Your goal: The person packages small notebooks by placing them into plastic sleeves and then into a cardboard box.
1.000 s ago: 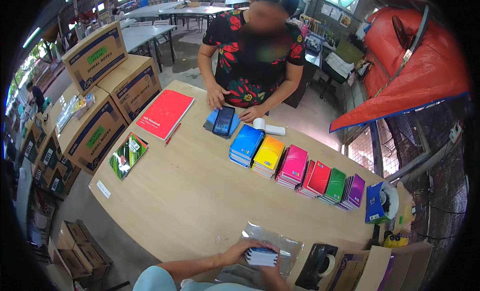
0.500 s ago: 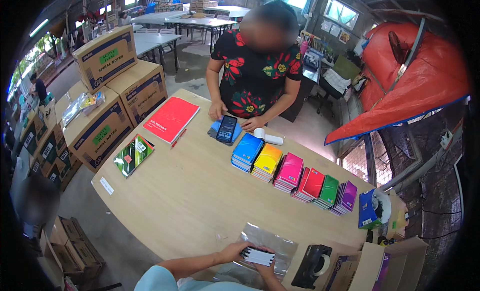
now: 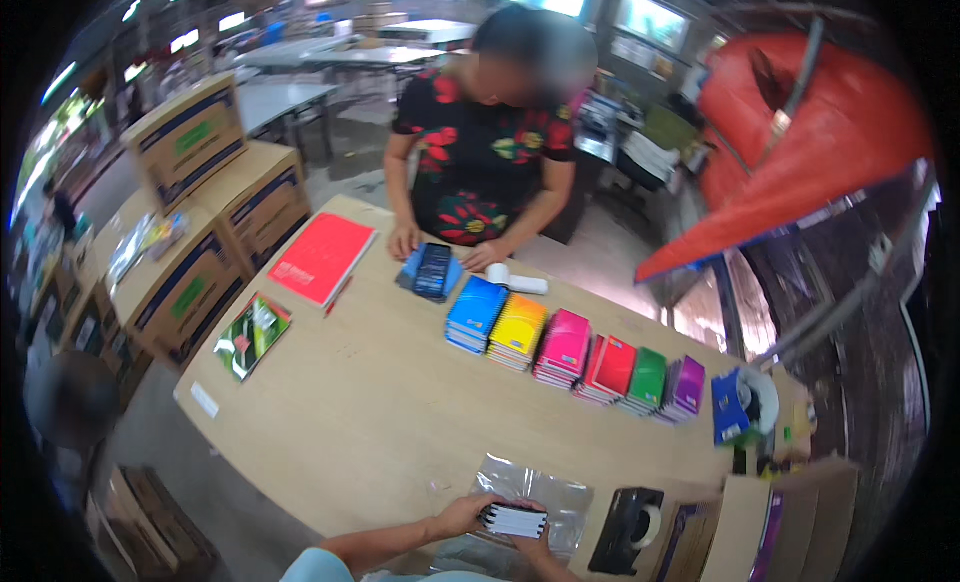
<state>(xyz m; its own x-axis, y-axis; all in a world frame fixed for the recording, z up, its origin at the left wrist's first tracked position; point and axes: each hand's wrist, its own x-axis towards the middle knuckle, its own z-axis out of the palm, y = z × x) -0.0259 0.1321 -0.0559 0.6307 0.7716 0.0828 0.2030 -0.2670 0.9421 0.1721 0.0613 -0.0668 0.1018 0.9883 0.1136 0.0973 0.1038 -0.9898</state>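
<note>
At the table's near edge, I grip a small stack of spiral notebooks (image 3: 515,522) with both hands, its white page edges facing up. My left hand (image 3: 463,516) closes on the stack's left end. My right hand (image 3: 536,546) holds it from the right and below, its fingers partly hidden. Beneath and around the stack lies a clear plastic bag (image 3: 565,502). A black tape dispenser (image 3: 622,532) stands to the right of my hands. Farther off, piles of small notebooks form a slanting row: blue (image 3: 474,312), yellow (image 3: 519,327), pink (image 3: 562,342), red (image 3: 607,367), green (image 3: 645,380) and purple (image 3: 682,387).
Across the table (image 3: 370,402) stands a person (image 3: 480,162), hands near a phone (image 3: 432,272). A large red notebook (image 3: 322,257), red pen (image 3: 338,295) and green notebook (image 3: 253,337) lie left. Cartons (image 3: 190,282) are stacked beyond; an open carton (image 3: 735,532) sits near right.
The whole view has shifted and blurred slightly. Both hands keep their hold on the notebook stack, in nearly the same place over the plastic bag. The piles stay put on the table.
</note>
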